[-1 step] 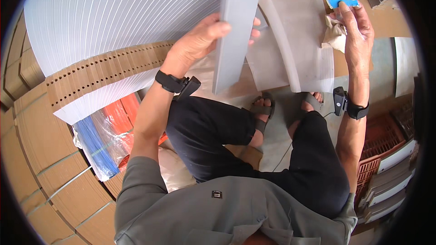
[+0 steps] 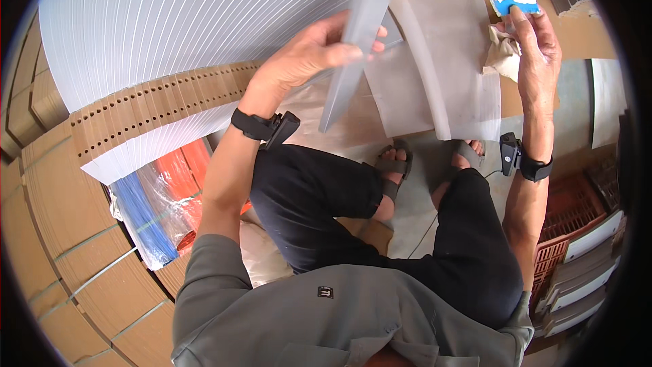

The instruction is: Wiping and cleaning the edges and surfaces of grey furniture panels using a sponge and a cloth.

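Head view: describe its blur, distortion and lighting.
Head view: strong fisheye bending, so the pale grey stacked slats and the brown perforated cardboard strip curve toward a dark round rim; the flat grey plastic strip in the left hand is motion-blurred; lighting is bright and even, without harsh glare.

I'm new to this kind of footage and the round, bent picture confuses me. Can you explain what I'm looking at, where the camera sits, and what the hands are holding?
The camera sits on a person's head and looks down, so its fisheye lens bends straight edges. The person sits with sandalled feet forward. The left hand holds a flat grey strip by its edge. The right hand holds a crumpled cloth beside a small blue-and-white pad. Both wrists wear black bands. A fanned stack of grey strips sits on perforated cardboard.
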A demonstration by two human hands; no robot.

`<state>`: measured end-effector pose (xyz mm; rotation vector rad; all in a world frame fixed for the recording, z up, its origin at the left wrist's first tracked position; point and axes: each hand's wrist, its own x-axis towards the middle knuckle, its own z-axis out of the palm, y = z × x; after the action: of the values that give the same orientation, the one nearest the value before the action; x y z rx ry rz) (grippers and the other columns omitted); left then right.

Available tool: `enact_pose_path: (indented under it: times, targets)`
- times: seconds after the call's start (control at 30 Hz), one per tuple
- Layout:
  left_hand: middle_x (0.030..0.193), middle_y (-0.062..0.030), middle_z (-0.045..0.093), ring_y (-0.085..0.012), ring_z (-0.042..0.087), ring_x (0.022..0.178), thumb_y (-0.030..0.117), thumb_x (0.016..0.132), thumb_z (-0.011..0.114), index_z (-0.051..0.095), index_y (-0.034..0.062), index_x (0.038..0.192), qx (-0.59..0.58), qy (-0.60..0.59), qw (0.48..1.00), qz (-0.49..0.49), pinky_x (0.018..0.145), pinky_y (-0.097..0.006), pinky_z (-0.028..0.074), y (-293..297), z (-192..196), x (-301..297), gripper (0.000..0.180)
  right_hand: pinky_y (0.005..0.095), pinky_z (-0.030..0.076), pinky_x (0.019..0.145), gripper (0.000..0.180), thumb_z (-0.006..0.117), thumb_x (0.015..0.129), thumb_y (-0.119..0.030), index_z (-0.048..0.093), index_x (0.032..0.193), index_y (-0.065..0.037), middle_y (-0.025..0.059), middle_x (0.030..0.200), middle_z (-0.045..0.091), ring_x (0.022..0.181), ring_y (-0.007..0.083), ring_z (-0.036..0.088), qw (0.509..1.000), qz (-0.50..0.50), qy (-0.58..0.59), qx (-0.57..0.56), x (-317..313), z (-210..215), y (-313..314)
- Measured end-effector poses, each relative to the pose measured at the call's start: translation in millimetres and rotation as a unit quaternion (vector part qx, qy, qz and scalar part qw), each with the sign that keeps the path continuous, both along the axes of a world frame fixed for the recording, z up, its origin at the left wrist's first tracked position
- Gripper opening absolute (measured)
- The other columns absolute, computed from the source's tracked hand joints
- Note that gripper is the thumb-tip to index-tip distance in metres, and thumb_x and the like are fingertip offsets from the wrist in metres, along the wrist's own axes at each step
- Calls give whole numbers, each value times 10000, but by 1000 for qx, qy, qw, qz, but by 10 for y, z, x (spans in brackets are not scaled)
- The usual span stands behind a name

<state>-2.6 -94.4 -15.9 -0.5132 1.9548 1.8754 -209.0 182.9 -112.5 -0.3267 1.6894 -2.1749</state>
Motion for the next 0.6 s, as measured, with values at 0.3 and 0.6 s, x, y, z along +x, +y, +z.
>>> enact_pose_path:
  times: [0.3, 0.6]
  targets:
    - [1377, -212, 529, -403, 557, 1240, 350, 784, 866, 362, 48, 1545, -507, 35, 850, -140, 1046, -461, 482, 170, -332, 203, 961, 285, 551, 849, 205, 691, 996, -141, 687, 1167, -27, -2, 966, 686, 878, 85, 649, 999, 21, 43, -19, -27, -40, 42]
    - [1394, -216, 503, -396, 505, 1288, 298, 805, 851, 346, -5, 1538, -583, -13, 800, -142, 1083, -471, 455, -2, -748, 324, 940, 275, 528, 834, 195, 696, 986, -148, 675, 1145, -37, 0, 927, 690, 842, 90, 652, 999, 20, 30, -12, -6, 21, 42]
